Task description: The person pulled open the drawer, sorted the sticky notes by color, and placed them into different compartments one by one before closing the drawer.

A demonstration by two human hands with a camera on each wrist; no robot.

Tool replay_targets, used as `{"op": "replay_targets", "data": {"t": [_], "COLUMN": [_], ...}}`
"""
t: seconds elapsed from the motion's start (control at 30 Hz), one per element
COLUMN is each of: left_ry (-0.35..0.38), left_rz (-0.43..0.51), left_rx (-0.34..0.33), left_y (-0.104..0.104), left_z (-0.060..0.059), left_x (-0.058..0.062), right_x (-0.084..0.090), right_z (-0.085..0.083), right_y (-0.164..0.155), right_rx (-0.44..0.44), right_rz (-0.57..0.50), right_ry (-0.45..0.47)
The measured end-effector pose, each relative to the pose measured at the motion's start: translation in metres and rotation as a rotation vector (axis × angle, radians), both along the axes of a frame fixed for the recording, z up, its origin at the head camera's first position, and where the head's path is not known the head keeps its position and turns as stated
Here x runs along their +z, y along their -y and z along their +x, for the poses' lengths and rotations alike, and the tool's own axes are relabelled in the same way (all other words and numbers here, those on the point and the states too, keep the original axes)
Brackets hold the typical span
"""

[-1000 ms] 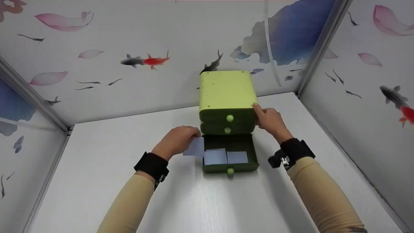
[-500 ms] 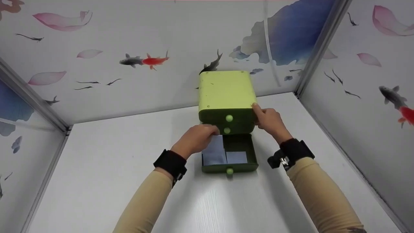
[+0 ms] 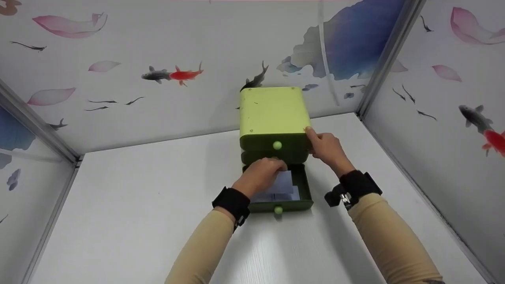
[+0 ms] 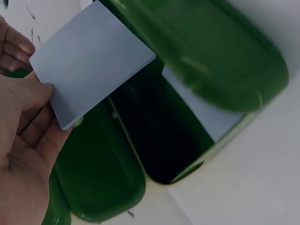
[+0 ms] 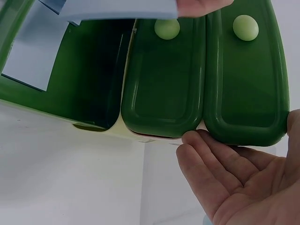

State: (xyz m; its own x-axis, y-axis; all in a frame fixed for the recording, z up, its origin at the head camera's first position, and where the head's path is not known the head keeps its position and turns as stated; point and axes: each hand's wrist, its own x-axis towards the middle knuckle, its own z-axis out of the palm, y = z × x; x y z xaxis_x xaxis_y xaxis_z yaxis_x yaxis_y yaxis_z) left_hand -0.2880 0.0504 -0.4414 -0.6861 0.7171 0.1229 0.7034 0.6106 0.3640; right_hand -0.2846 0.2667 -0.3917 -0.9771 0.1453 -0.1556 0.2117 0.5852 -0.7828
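The white surface (image 3: 118, 205) fills the lower half of the head view, walled in by panels (image 3: 118, 47) painted with fish and petals. At the centre of that view, against the back panel, stands my green cabinet (image 3: 274, 112) with 3 drawers. The top 2 drawers are pushed in, each with a pale round knob (image 5: 245, 27). The bottom drawer (image 3: 302, 193) is pulled out toward the lower middle of the frame, and grey-blue cards (image 3: 294, 193) lie flat on its floor.

My right hand (image 3: 327, 148) sits just right of centre in the head view, against the cabinet's right front corner. In the right wrist view its fingers (image 5: 206, 159) are straight and lightly together, their tips touching the lower edge of the shut drawers, with the palm open in the lower right of the frame.

My left hand (image 3: 262, 175) is at the centre of the head view, over the open drawer and just below the middle drawer's knob. In the left wrist view its thumb and fingers (image 4: 28, 93) at the left edge are clamped on 1 grey-blue card (image 4: 89, 61), which is held tilted in the upper left of the frame, above the dark inside of the open drawer and clear of the cards lying in it.
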Motion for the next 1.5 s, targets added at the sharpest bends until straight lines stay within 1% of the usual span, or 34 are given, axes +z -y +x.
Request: {"op": "replay_targets", "data": {"t": [0.1, 0.23, 0.43, 0.57, 0.73, 0.83, 0.93, 1.07, 1.27, 1.5], "left_ry": [0.033, 0.097, 0.168, 0.223, 0.288, 0.288, 0.274, 0.243, 0.223, 0.203], "left_rz": [0.013, 0.018, 0.014, -0.002, -0.037, -0.075, -0.11, -0.122, -0.122, -0.14], "left_rx": [0.025, 0.054, 0.074, 0.106, 0.119, 0.129, 0.137, 0.128, 0.124, 0.126], "left_y": [-0.009, -0.018, -0.022, -0.022, -0.026, -0.029, -0.032, -0.032, -0.034, -0.036], "left_z": [-0.002, -0.003, -0.003, -0.001, 0.001, 0.002, 0.002, 0.003, 0.005, 0.002], "left_x": [-0.009, -0.02, -0.036, -0.041, -0.043, -0.047, -0.053, -0.06, -0.061, -0.063], "right_x": [0.0, -0.001, -0.001, -0.001, 0.001, 0.002, 0.002, 0.001, -0.001, 0.0], "right_z": [0.0, -0.001, 0.0, 0.002, 0.003, 0.002, 0.002, 0.003, 0.002, 0.001], "right_y": [0.001, 0.002, 0.003, 0.004, 0.003, 0.004, 0.005, 0.005, 0.003, 0.0], "right_rx": [-0.004, 0.005, 0.012, 0.014, 0.019, 0.019, 0.013, 0.009, 0.002, -0.007], "right_rz": [0.002, 0.01, 0.012, 0.023, 0.031, 0.031, 0.032, 0.042, 0.041, 0.026], "right_ry": [-0.012, -0.029, -0.032, -0.038, -0.037, -0.022, -0.017, -0.031, -0.038, -0.026]}}
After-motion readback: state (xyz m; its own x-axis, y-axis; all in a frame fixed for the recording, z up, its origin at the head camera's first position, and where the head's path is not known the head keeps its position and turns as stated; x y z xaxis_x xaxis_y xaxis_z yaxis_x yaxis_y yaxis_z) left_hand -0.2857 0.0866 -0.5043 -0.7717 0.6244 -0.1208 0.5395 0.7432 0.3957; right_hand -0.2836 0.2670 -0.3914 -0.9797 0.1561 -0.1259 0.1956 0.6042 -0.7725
